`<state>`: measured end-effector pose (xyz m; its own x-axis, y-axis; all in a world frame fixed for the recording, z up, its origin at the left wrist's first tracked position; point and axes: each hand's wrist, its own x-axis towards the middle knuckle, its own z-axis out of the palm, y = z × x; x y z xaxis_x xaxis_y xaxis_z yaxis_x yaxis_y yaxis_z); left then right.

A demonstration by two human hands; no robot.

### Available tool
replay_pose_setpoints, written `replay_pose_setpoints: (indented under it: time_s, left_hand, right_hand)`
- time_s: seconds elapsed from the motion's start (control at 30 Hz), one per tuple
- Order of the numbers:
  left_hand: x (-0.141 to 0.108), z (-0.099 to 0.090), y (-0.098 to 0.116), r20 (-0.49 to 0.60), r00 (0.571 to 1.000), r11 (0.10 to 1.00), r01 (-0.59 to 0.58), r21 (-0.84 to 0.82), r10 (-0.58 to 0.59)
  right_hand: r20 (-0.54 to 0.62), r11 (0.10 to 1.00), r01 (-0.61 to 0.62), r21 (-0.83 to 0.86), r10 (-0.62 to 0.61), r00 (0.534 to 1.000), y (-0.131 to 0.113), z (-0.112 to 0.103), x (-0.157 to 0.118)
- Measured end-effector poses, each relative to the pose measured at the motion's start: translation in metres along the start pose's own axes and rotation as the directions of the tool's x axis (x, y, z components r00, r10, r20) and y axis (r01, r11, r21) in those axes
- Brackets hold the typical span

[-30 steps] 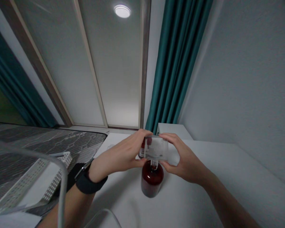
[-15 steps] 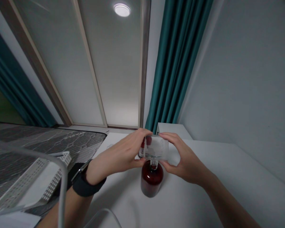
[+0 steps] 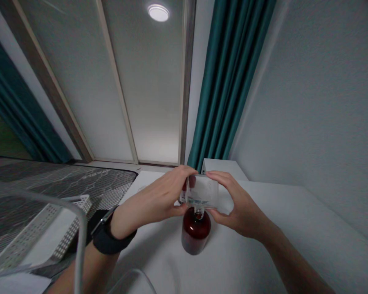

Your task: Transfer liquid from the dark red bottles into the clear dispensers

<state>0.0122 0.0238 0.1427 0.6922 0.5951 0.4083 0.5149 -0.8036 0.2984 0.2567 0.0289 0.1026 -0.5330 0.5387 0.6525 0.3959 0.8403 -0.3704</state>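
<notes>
Low at centre frame, left hand (image 3: 147, 206) and right hand (image 3: 241, 208) grip a clear rectangular block (image 3: 201, 192)

Both hands clasp its short ends from either side, holding it just above the threaded neck of a dark red glass bottle (image 3: 196, 232) standing upright on the white table (image 3: 294, 228).

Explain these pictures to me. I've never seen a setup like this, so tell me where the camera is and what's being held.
There is no machine here. These are a person's own bare hands, filmed by a single camera worn on their head, looking forward and down. The left hand, with a black wristband, and the right hand hold a clear rectangular block between them. The block is right above the threaded neck of a dark red bottle standing on a white table. A second red bottle shows partly hidden behind the block.
</notes>
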Motion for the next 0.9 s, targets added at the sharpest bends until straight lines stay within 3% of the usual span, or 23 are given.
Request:
replay_pose_setpoints:
  time_s: [0.9]
  left_hand:
    - [-0.0030, 0.0001, 0.0023, -0.043, 0.999, 0.997, -0.020, 0.075, 0.023]
  right_hand:
    - [-0.028, 0.998, 0.061, -0.029, -0.062, 0.998, 0.0006, 0.0013, -0.0006]
